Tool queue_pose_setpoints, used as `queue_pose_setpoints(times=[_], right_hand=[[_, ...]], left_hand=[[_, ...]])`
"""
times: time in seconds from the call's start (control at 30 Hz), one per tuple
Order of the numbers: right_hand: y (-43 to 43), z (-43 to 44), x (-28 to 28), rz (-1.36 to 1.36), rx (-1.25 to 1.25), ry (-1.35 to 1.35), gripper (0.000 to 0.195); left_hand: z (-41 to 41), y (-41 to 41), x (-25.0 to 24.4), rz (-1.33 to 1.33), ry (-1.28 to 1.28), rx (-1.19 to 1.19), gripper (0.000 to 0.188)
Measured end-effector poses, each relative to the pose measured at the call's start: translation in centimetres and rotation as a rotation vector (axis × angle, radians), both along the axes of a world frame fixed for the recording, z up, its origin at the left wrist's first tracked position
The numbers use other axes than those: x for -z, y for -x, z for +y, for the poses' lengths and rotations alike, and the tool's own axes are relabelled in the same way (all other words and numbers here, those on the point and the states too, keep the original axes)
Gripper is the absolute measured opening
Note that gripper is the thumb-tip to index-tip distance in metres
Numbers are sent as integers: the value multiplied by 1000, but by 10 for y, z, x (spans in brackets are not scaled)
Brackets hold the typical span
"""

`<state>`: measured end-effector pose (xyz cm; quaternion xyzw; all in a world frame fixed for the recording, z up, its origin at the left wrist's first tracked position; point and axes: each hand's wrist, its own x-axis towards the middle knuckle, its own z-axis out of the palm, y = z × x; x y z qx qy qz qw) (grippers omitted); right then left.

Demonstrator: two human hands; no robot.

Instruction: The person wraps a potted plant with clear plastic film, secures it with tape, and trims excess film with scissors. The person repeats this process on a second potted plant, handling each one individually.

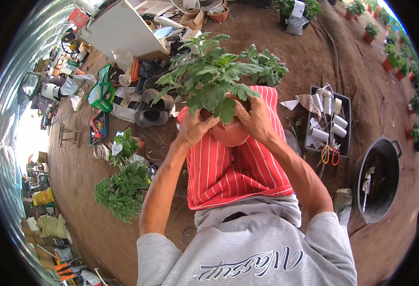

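A leafy green potted plant point(213, 78) stands between my knees, its terracotta-coloured pot point(231, 134) resting against the red striped cloth point(209, 171) over my lap. My left hand point(197, 127) lies at the pot's left rim, thumb pointing inwards. At the right rim is my right hand point(254, 116), its fingers partly under the leaves. Both hands touch the pot; foliage hides the soil and some fingertips. Just beyond the cloth shows another leafy plant point(266, 66).
A black tray point(347, 143) at right holds film rolls and scissors point(325, 154). Near it stands a black tub point(395, 189). Shoes point(152, 118), a green bag point(104, 91) and more plants point(123, 186) lie at left. A white cabinet point(123, 30) stands ahead.
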<state>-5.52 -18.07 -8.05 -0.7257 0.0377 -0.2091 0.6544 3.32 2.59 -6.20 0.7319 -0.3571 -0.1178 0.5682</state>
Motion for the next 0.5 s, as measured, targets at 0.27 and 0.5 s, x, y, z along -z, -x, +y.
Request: queue_pose_setpoints(times=[0.27, 0.5], right_hand=[[-5, 6, 13, -12, 38, -363, 34], [-18, -8, -23, -30, -65, -194, 24]], left_hand=[[-29, 13, 8, -126, 59, -155, 42], [-44, 8, -32, -276, 26, -195, 23]])
